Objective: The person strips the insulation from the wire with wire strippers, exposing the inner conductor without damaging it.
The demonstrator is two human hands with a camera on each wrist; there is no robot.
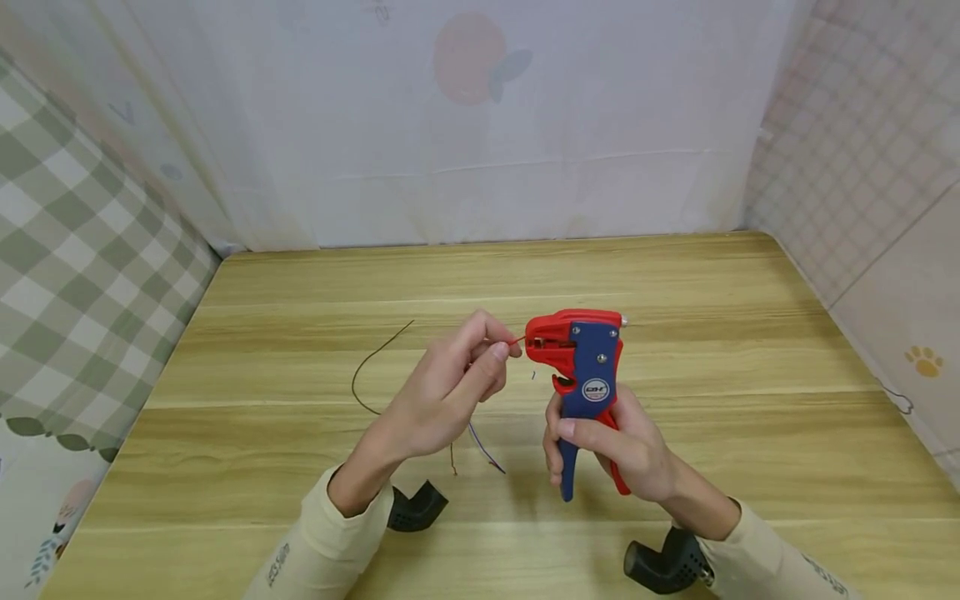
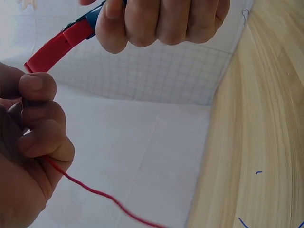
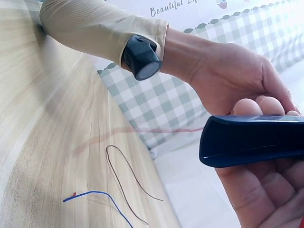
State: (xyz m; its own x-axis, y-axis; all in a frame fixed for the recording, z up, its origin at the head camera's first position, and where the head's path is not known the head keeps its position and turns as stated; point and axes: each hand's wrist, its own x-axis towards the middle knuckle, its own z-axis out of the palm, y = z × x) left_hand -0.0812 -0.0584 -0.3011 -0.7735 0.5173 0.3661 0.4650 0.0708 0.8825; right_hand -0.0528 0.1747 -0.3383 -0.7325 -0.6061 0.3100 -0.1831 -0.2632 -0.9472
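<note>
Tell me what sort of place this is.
Probably a small indoor work corner, perhaps at home: a wood-grain table bordered by printed wall coverings, with a wire stripper held up to a red wire.

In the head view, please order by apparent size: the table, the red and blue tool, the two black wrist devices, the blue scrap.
1. Table
2. Red and blue tool
3. Left black device and right black device: fairly close; nearness to the camera makes their order unsure
4. Blue scrap
</note>
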